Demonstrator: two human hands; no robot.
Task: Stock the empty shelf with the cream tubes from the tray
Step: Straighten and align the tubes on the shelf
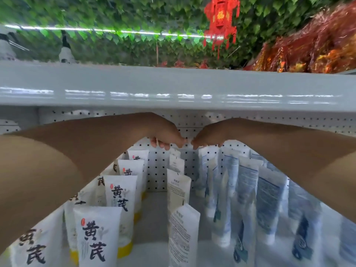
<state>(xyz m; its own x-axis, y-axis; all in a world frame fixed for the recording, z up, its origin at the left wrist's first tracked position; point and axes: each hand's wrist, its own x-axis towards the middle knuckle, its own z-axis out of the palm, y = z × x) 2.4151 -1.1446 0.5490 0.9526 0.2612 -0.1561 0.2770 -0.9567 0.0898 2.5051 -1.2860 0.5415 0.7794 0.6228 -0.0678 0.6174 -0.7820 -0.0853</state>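
Observation:
Both my arms reach deep into the white shelf, under the shelf board above. My left hand and my right hand nearly meet at the pegboard back wall, fingers curled downward. The left fingertips sit right at the top of the rearmost cream tube of the middle row; whether they pinch it is hidden. The right fingertips hang just above the tops of the blue-printed tubes and hold nothing that I can see. Yellow-capped tubes with black characters stand in rows on the left. The tray is out of view.
The grey upper shelf board hangs low over my wrists. A bare strip of shelf floor runs between the left rows and the middle row of tubes. Green leaf decoration and a red lantern hang above.

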